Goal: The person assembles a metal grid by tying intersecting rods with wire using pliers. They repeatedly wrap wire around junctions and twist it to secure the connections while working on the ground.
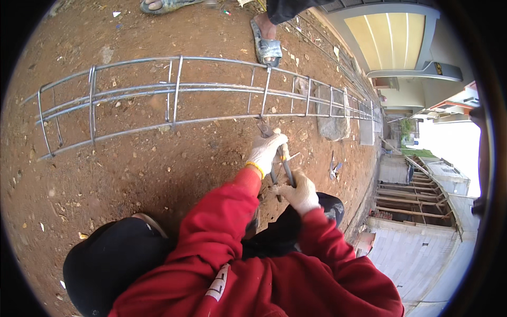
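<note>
A long steel rebar cage (pixel 174 90), made of parallel bars joined by rectangular stirrups, lies across the ground in front of me. Both my hands wear whitish work gloves. My left hand (pixel 266 151) is closed round the upper part of a pair of pincers (pixel 288 171), hiding their joint. Lower down, my right hand (pixel 300 193) grips the dark handles, which are spread apart. The pincers' head is at the cage's near bar, beside a stirrup; whether its jaws hold tie wire there cannot be made out.
Another person's sandalled foot (pixel 266 45) stands close to the cage's far side. A concrete block (pixel 334 119) sits under the cage at the right. A small hand tool (pixel 334 168) lies on the stony dirt. Buildings and timber poles (pixel 409 199) rise farther right.
</note>
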### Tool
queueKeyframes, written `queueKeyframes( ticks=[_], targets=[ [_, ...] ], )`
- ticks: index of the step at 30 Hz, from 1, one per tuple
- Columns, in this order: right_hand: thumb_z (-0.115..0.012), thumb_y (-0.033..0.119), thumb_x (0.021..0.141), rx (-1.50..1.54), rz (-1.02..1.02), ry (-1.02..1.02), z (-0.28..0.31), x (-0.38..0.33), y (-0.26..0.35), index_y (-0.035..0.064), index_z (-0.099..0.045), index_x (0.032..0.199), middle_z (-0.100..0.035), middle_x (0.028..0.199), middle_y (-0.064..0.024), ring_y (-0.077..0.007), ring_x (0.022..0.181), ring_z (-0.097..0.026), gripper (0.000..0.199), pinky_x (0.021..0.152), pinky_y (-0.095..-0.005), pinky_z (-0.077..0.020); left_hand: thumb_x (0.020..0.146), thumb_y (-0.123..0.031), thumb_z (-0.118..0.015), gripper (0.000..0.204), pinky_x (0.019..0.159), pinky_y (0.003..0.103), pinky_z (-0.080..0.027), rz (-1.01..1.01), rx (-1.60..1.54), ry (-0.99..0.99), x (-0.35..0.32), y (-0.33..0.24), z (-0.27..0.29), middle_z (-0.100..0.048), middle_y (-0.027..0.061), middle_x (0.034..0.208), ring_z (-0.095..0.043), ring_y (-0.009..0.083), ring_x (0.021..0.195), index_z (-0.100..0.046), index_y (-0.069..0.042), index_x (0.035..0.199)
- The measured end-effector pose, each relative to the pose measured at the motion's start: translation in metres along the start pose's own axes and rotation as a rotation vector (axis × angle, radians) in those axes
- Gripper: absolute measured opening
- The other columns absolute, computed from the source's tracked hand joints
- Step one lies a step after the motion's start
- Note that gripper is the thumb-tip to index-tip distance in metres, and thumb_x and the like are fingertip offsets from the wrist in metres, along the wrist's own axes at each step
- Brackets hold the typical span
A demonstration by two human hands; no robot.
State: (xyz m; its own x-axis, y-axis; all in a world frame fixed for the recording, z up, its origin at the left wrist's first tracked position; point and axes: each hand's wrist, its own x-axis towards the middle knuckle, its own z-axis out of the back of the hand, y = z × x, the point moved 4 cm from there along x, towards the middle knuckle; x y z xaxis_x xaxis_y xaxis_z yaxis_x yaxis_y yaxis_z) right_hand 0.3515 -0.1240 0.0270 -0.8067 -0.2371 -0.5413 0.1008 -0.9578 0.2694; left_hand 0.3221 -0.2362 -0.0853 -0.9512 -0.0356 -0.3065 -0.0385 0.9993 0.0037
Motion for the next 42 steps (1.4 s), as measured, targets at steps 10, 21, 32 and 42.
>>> queueKeyframes(
  ticks=[10,21,32,42],
  targets=[
    [-0.074,0.020,0.076,-0.496,0.063,-0.378,-0.015,0.029,-0.002,0.0055,-0.053,0.116,-0.065,0.103,-0.0182,-0.0323,0.086,-0.067,0.047,0.071,-0.0418,-0.0524,0.083,-0.022,-0.078,0.024,0.056,0.036,-0.053,0.017,0.011,-0.195,0.004,0.009,0.001,-0.061,0.0074,0.072,-0.062,0.0187,0.060,-0.059,-0.008,0.090],
    [-0.085,0.033,0.069,-0.465,-0.037,0.040,0.028,0.014,0.019,-0.0027,-0.050,0.122,-0.066,0.089,-0.0147,-0.0252,0.079,-0.067,0.073,0.070,-0.0359,-0.0536,0.086,-0.005,-0.066,0.008,0.064,0.042,-0.057,-0.110,-0.120,-0.121,0.007,-0.008,-0.008,-0.061,0.0079,0.071,-0.063,0.0226,0.061,-0.062,-0.002,0.093],
    [-0.074,0.023,0.081,0.516,-0.204,0.531,-0.001,0.030,-0.021,0.0032,-0.065,0.107,-0.065,0.080,-0.0064,-0.0180,0.071,-0.063,0.034,0.061,-0.0322,-0.0512,0.088,-0.020,-0.073,0.019,0.058,0.031,-0.053,-0.059,-0.041,-0.008,-0.011,-0.020,-0.009,-0.066,0.0085,0.077,-0.065,0.0202,0.065,-0.064,-0.005,0.093],
    [-0.078,0.021,0.072,-0.821,0.225,-0.443,0.008,-0.007,0.032,-0.0039,-0.042,0.128,-0.065,0.106,-0.0226,-0.0360,0.100,-0.065,0.071,0.081,-0.0428,-0.0525,0.088,-0.009,-0.069,0.011,0.055,0.036,-0.055,-0.100,-0.086,-0.285,0.003,-0.011,-0.018,-0.064,0.0098,0.075,-0.064,0.0225,0.060,-0.060,-0.002,0.088]
  ],
)
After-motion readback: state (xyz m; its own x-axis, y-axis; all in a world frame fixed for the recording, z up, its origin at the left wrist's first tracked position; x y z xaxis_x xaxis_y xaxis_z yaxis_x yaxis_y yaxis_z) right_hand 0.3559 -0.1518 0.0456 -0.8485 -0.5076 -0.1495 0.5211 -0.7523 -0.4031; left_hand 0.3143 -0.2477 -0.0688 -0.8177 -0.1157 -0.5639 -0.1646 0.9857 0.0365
